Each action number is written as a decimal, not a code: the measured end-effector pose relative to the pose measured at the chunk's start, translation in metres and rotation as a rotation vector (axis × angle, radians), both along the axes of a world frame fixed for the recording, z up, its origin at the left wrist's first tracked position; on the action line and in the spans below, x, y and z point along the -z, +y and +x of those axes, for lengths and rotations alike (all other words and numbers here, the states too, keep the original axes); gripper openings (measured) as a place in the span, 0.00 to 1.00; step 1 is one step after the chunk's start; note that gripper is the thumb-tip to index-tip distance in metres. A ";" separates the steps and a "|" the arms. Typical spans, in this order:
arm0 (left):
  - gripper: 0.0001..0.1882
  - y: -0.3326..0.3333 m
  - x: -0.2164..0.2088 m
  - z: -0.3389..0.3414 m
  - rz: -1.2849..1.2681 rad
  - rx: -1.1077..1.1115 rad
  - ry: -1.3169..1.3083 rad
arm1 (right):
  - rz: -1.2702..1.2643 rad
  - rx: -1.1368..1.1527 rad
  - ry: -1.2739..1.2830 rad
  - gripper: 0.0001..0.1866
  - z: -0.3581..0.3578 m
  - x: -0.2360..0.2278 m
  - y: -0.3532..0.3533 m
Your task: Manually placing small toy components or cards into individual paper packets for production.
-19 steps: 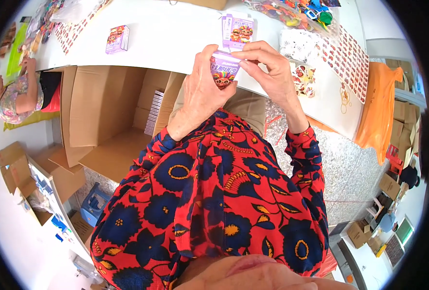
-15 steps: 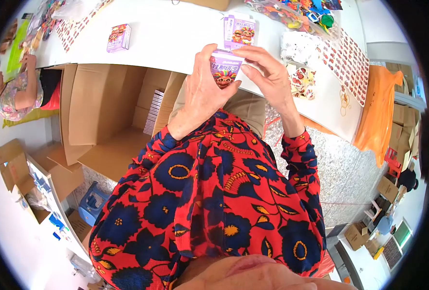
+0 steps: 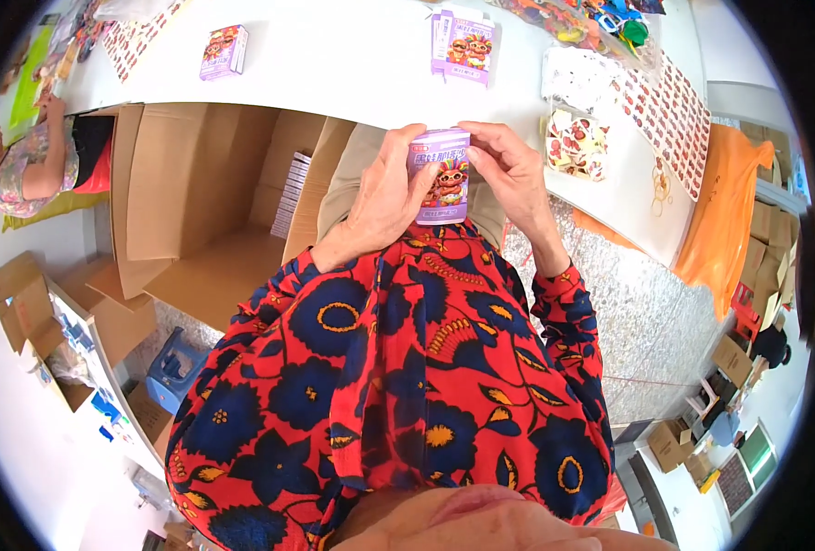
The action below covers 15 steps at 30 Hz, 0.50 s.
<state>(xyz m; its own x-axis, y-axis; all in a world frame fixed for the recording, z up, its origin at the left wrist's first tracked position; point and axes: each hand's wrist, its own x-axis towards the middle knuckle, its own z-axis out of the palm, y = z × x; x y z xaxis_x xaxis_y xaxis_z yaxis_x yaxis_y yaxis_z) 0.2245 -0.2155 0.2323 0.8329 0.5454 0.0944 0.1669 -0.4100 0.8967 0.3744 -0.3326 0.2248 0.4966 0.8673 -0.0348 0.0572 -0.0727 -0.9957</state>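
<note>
Between my two hands, in front of my chest at the table's near edge, is a small purple cardboard box [image 3: 441, 195] with a colourful cartoon figure printed on it. My left hand [image 3: 384, 188] grips its left side, thumb across the front. The fingers of my right hand [image 3: 513, 174] pinch its upper right side. Farther back on the table lies a flat, unfolded purple box [image 3: 467, 50] of the same print. Another purple box [image 3: 223, 52], folded into shape, sits on the table to the left.
An open brown carton [image 3: 196, 193] stands left of my lap, with a stack of boxes [image 3: 291, 197] inside. Sticker sheets [image 3: 665, 119], a clear tray of stickers [image 3: 577, 147] and a bag of colourful pieces [image 3: 564, 23] lie at right. At far left a person [image 3: 35, 174] works.
Both hands have brought the purple box down and toward my chest, off the table's edge. More of its printed front now shows.
</note>
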 end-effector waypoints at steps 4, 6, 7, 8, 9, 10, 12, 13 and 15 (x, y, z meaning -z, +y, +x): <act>0.15 0.003 0.016 -0.010 -0.011 0.025 -0.087 | -0.063 -0.025 0.050 0.14 -0.009 0.008 -0.006; 0.14 0.005 0.021 -0.014 -0.095 0.022 -0.105 | -0.088 -0.046 0.099 0.14 -0.014 0.011 -0.008; 0.13 0.005 0.022 -0.015 -0.176 0.018 -0.130 | -0.101 -0.054 0.122 0.14 -0.015 0.012 -0.009; 0.10 0.006 0.021 -0.016 -0.184 0.004 -0.133 | -0.084 -0.059 0.109 0.14 -0.016 0.011 -0.009; 0.10 0.006 0.021 -0.017 -0.185 0.004 -0.129 | -0.085 -0.059 0.112 0.14 -0.016 0.012 -0.010; 0.10 0.006 0.022 -0.017 -0.186 0.007 -0.132 | -0.075 -0.059 0.110 0.13 -0.017 0.013 -0.009; 0.10 0.007 0.023 -0.017 -0.187 0.010 -0.134 | -0.066 -0.058 0.109 0.13 -0.016 0.015 -0.010; 0.10 0.007 0.024 -0.017 -0.181 0.017 -0.143 | -0.040 -0.058 0.137 0.12 -0.016 0.017 -0.010; 0.10 0.007 0.024 -0.016 -0.176 0.021 -0.152 | -0.016 -0.060 0.165 0.11 -0.015 0.017 -0.012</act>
<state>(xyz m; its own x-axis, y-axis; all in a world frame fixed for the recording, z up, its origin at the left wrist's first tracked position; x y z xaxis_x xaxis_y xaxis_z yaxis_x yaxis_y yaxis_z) 0.2085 -0.2089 0.2079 0.8276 0.5473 0.1247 0.0172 -0.2468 0.9689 0.3598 -0.3445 0.2079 0.4302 0.8940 -0.1254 -0.1026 -0.0895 -0.9907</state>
